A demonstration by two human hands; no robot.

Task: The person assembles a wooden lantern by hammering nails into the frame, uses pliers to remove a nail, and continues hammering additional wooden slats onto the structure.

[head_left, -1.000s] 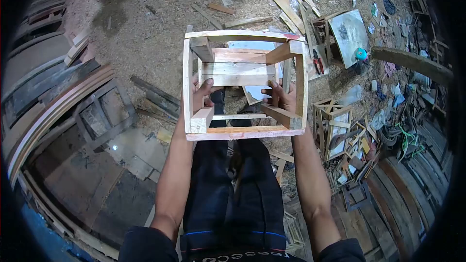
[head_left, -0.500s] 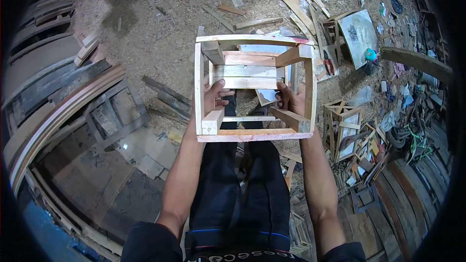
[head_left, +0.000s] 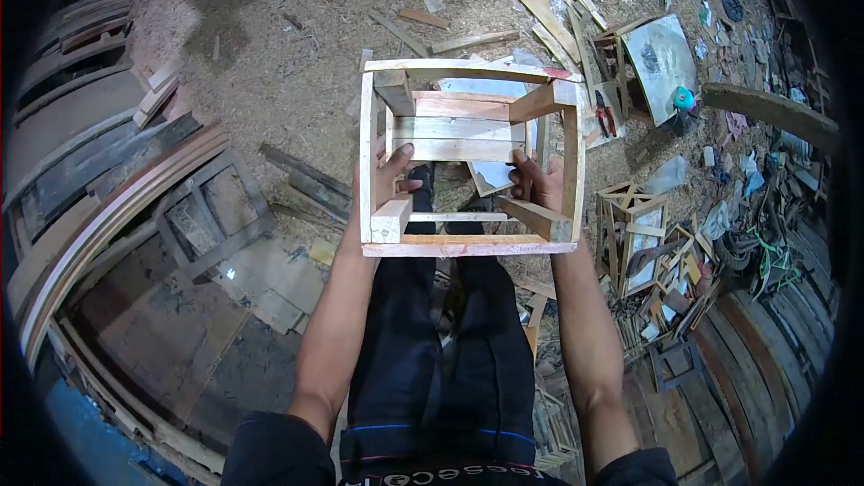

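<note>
Gripping the wooden frame (head_left: 472, 250) between the left hand (head_left: 389, 182) and the right hand (head_left: 540, 187), fingers curled inside, with each thumb at an end of the lowest slat (head_left: 461, 151). Having red-handled pliers (head_left: 606, 117) beyond the right hand and a grey frame (head_left: 205, 210) out past the left hand.

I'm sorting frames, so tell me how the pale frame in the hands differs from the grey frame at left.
The pale frame is light wood; the grey frame is dark and dull. The pale frame is box-like, while the grey frame looks flat. The left hand and right hand hold the pale frame up; the grey frame sits untouched. Both have openings between their bars.
</note>
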